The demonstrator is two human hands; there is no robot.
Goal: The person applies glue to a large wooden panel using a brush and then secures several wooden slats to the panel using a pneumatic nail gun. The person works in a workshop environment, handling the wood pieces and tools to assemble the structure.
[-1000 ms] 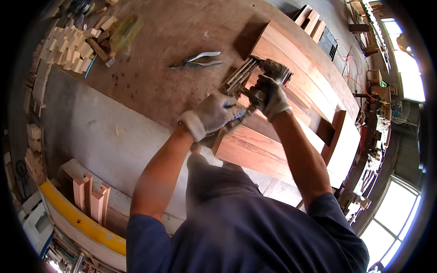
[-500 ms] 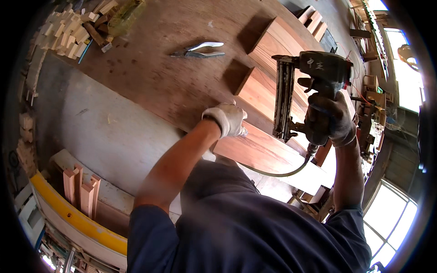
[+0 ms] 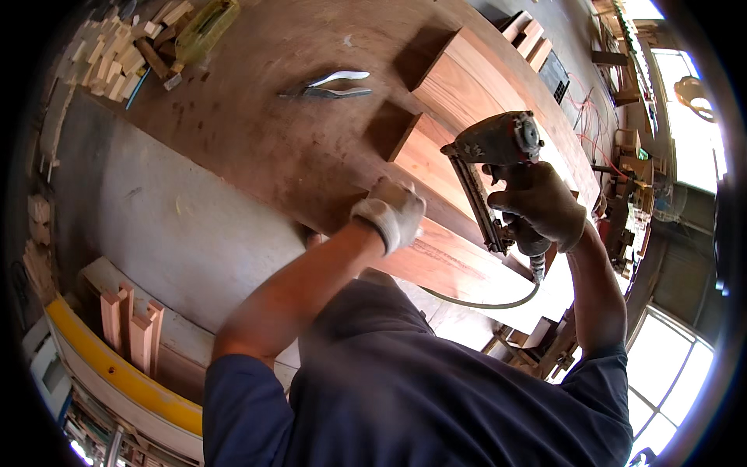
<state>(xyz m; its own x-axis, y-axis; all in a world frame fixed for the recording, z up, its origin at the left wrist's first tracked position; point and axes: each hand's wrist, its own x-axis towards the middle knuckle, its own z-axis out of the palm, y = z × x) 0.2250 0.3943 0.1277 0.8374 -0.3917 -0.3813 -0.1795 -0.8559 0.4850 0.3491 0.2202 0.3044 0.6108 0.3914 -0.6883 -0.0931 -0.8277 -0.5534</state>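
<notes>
In my right hand [image 3: 545, 204], which wears a dark, dirty glove, is a pneumatic nail gun [image 3: 498, 138]. My fingers wrap round its handle, and its long magazine slants down over the boards. An air hose [image 3: 486, 304] curves away from its lower end. White-gloved, my left hand [image 3: 394, 212] is closed at the left end of the nearest wooden board [image 3: 451, 259], covering that end. Whatever its curled fingers hold is hidden. Beyond it lie a second reddish board [image 3: 428, 156] and a wider far board [image 3: 467, 74].
Pliers [image 3: 331, 83] with pale and dark handles lie on the brown tabletop [image 3: 257, 117]. Small wood blocks [image 3: 109, 58] are heaped at the far left, beside a yellowish plastic bag [image 3: 206, 31]. Short wood strips [image 3: 132, 327] stand behind a yellow edge [image 3: 117, 373] at lower left.
The nail gun has tilted and come lower and a little left, its magazine now slanting over the boards. My left hand has shifted slightly right and curled more.
</notes>
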